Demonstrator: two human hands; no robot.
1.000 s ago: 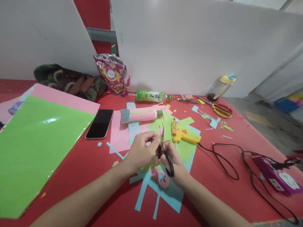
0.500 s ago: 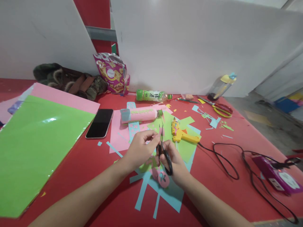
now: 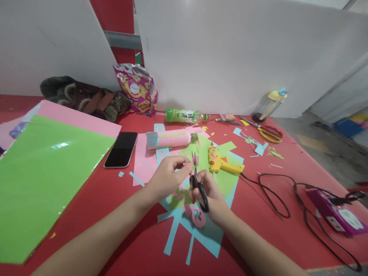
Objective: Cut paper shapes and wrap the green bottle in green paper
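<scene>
My right hand [image 3: 211, 191] is closed on the black handles of a pair of scissors [image 3: 203, 195], whose blades point away from me. Between the fingertips of my left hand [image 3: 174, 172] is a small piece of pink paper [image 3: 195, 160], partly hidden by the fingers and lying at the blades. Below my hands are a pink paper ring [image 3: 198, 218], strips and a sheet of blue paper [image 3: 205, 237]. Just beyond lies a bottle wrapped in pink paper [image 3: 172, 139], on its side. To the right of the scissors rests a yellow hot glue gun [image 3: 224, 165] on green paper.
A phone [image 3: 120, 150] and a large green sheet [image 3: 54, 172] lie at left. Behind stand a snack bag [image 3: 136, 90] and a green-labelled bottle [image 3: 186, 116]. Red-and-yellow-handled scissors [image 3: 270, 133] lie at right. A black cord [image 3: 273, 203] runs to a purple power strip [image 3: 335, 212].
The scissors have shifted slightly left and their blades stand a little differently against the pink paper. My left hand has moved slightly left, still pinching the paper.
</scene>
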